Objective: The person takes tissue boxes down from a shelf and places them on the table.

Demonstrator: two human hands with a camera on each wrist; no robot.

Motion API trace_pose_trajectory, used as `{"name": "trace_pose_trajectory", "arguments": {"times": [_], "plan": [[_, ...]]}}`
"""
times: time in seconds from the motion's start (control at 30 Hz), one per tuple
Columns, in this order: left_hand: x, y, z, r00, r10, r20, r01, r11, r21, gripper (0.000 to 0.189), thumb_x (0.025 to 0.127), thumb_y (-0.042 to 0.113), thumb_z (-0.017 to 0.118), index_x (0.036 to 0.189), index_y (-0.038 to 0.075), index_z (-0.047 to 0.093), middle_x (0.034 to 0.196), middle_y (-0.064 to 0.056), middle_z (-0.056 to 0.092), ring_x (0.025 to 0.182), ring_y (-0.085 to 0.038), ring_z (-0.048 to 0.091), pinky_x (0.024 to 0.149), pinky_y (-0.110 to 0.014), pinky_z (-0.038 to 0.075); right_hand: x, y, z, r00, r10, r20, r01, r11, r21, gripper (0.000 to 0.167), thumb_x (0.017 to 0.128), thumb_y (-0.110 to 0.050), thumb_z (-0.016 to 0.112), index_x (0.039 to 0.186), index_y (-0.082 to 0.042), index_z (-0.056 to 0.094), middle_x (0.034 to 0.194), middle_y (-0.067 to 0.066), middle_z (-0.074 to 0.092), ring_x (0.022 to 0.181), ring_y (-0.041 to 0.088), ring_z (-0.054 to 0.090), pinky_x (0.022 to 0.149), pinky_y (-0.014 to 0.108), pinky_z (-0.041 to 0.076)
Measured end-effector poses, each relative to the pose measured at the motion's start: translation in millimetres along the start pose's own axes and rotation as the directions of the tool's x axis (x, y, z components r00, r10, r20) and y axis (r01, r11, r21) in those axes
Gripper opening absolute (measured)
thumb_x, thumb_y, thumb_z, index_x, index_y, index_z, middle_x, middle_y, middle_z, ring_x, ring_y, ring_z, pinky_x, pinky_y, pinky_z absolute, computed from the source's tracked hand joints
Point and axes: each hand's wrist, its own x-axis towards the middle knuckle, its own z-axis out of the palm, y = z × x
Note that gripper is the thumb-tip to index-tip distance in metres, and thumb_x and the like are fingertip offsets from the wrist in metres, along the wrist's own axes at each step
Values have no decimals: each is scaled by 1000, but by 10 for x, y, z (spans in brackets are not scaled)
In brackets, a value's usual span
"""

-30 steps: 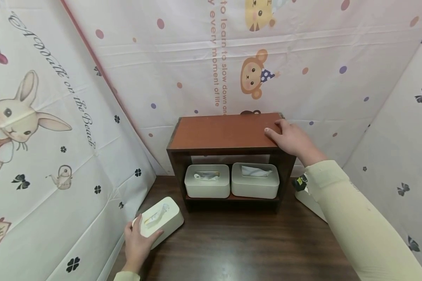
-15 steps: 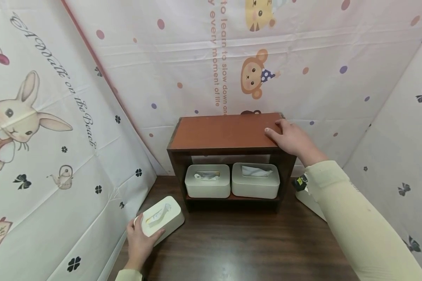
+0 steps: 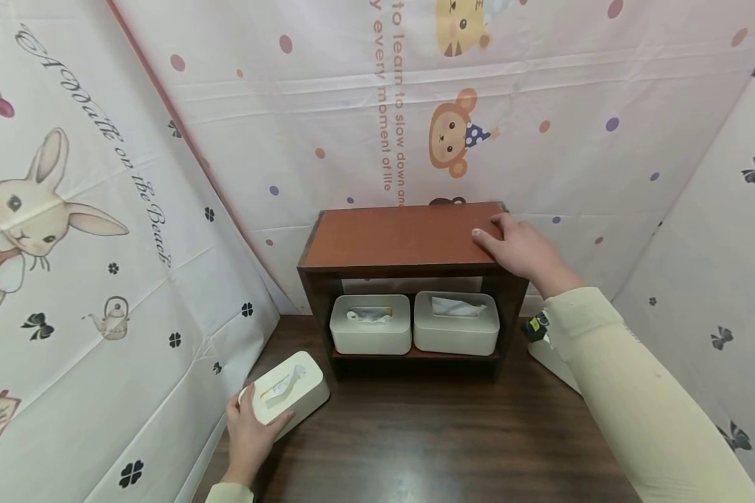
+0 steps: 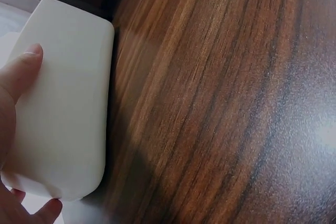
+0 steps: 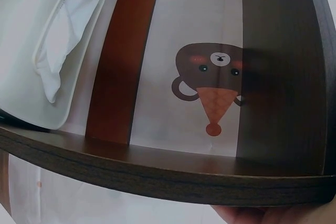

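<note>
In the head view my left hand holds a cream tissue box at lower left, a tissue poking from its top slot. My left thumb lies along the box's side, and fingertips show at its near end. At the right end of a small two-level wooden shelf, my right hand grips the upper corner, thumb and a finger on the reddish-brown top. The other right fingers are mostly hidden. Inside the shelf stand two more cream tissue boxes, a left one and a right one.
The shelf stands on a dark wood-grain table. Partly behind my right sleeve, another pale box-like object lies right of the shelf. Printed cloth walls enclose the back and both sides.
The left hand and its tissue box have shifted very slightly to the right and up since the first frame. My right hand keeps its place on the shelf.
</note>
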Motion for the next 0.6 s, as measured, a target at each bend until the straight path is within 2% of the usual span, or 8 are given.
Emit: {"name": "trace_pose_trajectory", "arguments": {"times": [0.2, 0.27, 0.37, 0.5, 0.6], "plan": [[27, 16, -37, 999, 39, 5, -39, 999, -17, 116, 73, 31, 105, 163, -3, 39, 158, -41, 30, 141, -62, 39, 111, -75, 39, -6, -13, -3, 1000, 3, -2, -3, 1000, -9, 96, 109, -73, 40, 169, 0, 30, 165, 38, 38, 149, 55, 40, 119, 74, 34], [42, 56, -79, 999, 39, 2, -39, 999, -12, 113, 77, 33, 103, 164, -2, 39, 161, -41, 29, 143, -64, 38, 111, -78, 38, -8, -13, 3, 1000, 4, 2, -4, 1000, -10, 96, 109, -74, 41, 169, 0, 31, 165, 38, 38, 149, 55, 41, 119, 73, 34], [102, 152, -149, 998, 55, -20, -54, 998, 6, 102, 87, 37, 93, 164, -1, 38, 164, -40, 28, 147, -64, 36, 113, -79, 35, -12, -8, 9, 1000, 6, 4, -6, 1000, -8, 96, 109, -74, 40, 169, 0, 31, 164, 38, 38, 149, 55, 40, 119, 73, 35], [262, 340, -251, 987, 142, -77, -144, 989, -24, 84, 100, 34, 80, 165, 0, 40, 167, -36, 29, 153, -58, 31, 119, -76, 30, -15, -6, 6, 1000, 8, 0, -8, 1000, -5, 96, 109, -75, 39, 169, -1, 30, 164, 38, 38, 149, 55, 40, 119, 74, 35], [401, 538, -338, 971, 218, -97, -224, 973, -60, 77, 105, 34, 74, 166, 1, 40, 169, -33, 28, 155, -57, 30, 119, -76, 28, -11, -12, -1, 1000, 6, -3, -6, 1000, 3, 96, 108, -75, 39, 169, -1, 31, 165, 38, 38, 149, 55, 40, 119, 74, 34]]}}
